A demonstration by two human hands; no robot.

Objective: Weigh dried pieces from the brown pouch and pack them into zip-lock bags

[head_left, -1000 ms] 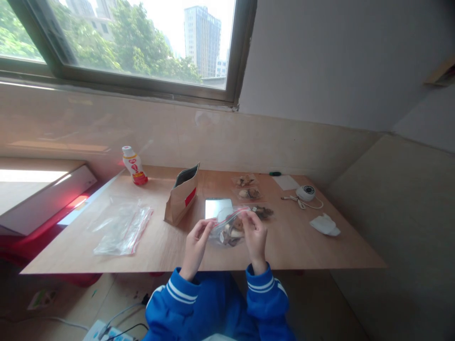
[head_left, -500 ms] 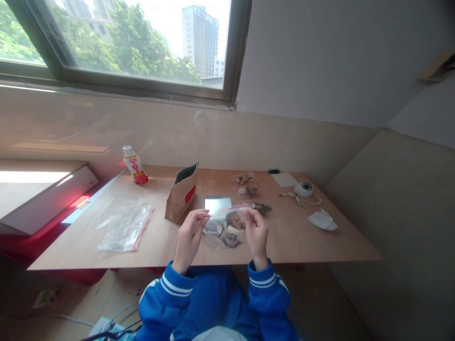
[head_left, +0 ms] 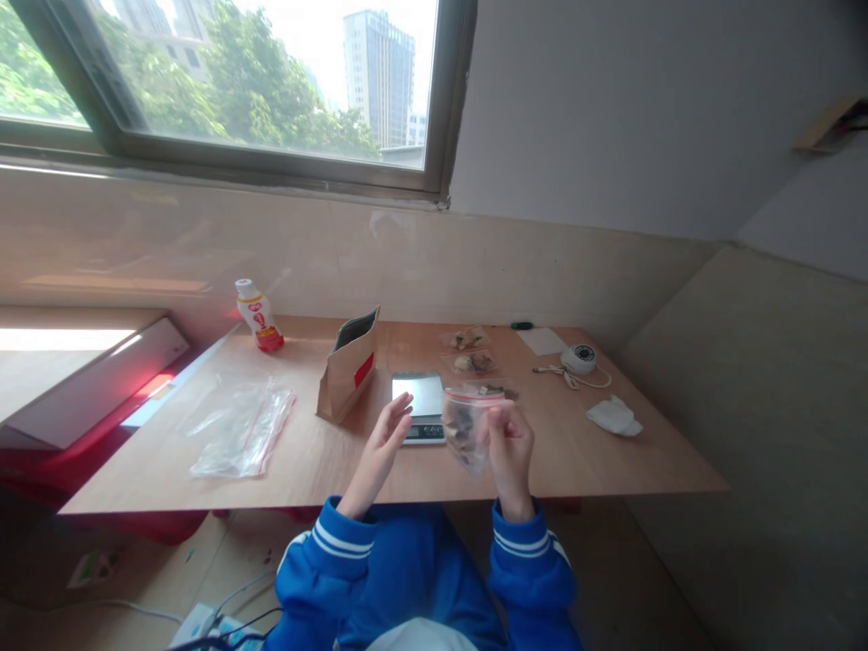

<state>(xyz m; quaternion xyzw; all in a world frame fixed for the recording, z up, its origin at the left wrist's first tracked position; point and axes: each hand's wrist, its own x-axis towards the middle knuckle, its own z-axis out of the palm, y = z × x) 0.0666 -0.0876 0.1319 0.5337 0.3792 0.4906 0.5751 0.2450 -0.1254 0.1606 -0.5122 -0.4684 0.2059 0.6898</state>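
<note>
My right hand (head_left: 510, 445) pinches a clear zip bag (head_left: 464, 432) near its red-lined top edge. Brownish dried pieces, perhaps mushrooms, show through the plastic. To the left, my left hand (head_left: 381, 445) is raised with its fingers apart and touches nothing. Between the hands lies a flat kitchen scale (head_left: 418, 394) with a shiny plate and a dark display; the held bag overlaps its right edge. Behind the scale's left side stands an opened brown paper pouch (head_left: 349, 371) with a red label.
Empty zip bags (head_left: 240, 429) lie at the left, with a drink bottle (head_left: 259, 316) behind them. Filled bags (head_left: 473, 362) lie beyond the scale. On the right are a white camera (head_left: 580, 359) with a cable, a crumpled white cloth (head_left: 614, 417) and a paper sheet (head_left: 541, 341).
My left hand has let go of the zip bag and opened. The right hand has carried the bag to the right, uncovering the scale's display.
</note>
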